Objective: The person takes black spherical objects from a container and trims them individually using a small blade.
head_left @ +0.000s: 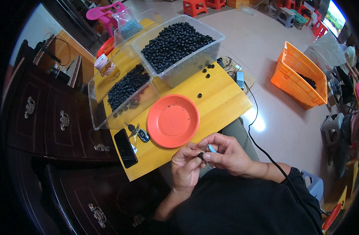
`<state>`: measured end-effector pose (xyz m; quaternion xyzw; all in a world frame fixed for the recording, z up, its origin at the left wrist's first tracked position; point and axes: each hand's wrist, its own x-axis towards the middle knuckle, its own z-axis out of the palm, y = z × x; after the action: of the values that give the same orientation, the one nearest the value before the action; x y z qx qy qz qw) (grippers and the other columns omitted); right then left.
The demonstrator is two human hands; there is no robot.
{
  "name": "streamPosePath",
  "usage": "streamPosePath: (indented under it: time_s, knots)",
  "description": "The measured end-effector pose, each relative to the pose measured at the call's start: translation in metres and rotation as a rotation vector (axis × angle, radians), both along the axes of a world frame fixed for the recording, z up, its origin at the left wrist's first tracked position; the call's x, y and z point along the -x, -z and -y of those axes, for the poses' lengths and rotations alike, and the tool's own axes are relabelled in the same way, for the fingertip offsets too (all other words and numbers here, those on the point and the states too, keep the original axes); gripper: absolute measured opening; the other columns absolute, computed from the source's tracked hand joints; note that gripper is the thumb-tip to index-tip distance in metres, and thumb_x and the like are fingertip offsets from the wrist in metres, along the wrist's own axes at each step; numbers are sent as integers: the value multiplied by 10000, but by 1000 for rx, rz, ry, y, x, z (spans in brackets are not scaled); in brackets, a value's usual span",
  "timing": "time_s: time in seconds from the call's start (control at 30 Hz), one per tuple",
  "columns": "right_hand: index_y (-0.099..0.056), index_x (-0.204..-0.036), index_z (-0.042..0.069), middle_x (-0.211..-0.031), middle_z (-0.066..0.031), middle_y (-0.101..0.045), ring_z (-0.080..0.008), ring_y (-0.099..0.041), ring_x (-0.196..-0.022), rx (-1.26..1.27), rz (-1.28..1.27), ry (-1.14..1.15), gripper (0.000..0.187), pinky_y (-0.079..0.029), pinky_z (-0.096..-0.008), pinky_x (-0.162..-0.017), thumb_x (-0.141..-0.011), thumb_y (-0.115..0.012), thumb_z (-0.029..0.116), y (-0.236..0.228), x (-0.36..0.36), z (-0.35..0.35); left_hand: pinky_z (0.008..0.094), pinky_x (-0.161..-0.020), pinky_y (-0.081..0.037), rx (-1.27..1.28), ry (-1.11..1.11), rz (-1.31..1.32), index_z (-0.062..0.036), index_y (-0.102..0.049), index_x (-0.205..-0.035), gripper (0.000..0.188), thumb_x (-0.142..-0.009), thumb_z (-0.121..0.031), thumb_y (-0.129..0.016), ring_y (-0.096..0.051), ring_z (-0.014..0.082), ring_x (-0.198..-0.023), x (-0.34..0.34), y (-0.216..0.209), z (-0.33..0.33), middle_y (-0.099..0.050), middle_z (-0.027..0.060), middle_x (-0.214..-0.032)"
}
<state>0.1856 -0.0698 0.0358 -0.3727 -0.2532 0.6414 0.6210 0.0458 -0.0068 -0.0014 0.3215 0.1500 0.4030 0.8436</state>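
My left hand (184, 166) pinches a small, dark round piece (201, 155) between thumb and fingertips, just past the near edge of the table. Close against it, my right hand (228, 154) is closed round a slim light blue piece (212, 149), its thumb touching the dark piece. What kind of thing the blue piece is, I cannot make out. Ahead of my hands a round red plastic basin (156, 129) rests on the yellow wooden table (222, 94). A few loose black bead-like pieces (199, 95) lie beyond the basin.
Two clear plastic bins, one large (179, 76) and one smaller (99, 121), hold heaps of black pieces. A phone (125, 148), keys (143, 135) and a pink-lidded cup (105, 64) share the table. An orange basket (301, 86) stands on the floor; a black cable (261, 147) runs past my right arm.
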Motion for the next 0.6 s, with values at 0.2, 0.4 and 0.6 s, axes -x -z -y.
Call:
streamPosePath:
  time_s: [0.2,0.4,0.6]
  knots:
    - [-494,-1145,11,-833,-35,-590,-60,-546,-658,-41,40,-32,275,-385,-162,-501,-891,-576,78,4,-8,3,240,-641,-490,87,29,43,-16,-597,-906,118,-796,17,-622,-574,168,-755,-1,4,-5,-552,105,-953]
    - [-465,-1161,1,-886,-52,-593,-88,-557,-753,-132,293,-3,262,-454,-220,-681,-917,-522,78,11,-14,6,250,-651,-491,58,25,30,-19,-594,-916,128,-797,20,-619,-575,170,-781,-7,3,-10,-547,121,-1003]
    - [-492,-1130,-34,-959,-116,-623,-179,-631,-890,-310,550,24,250,-489,-289,-774,-894,-530,37,7,-13,5,255,-659,-491,36,-26,11,-25,-597,-921,137,-793,17,-622,-573,176,-810,-8,4,-8,-539,119,-1029]
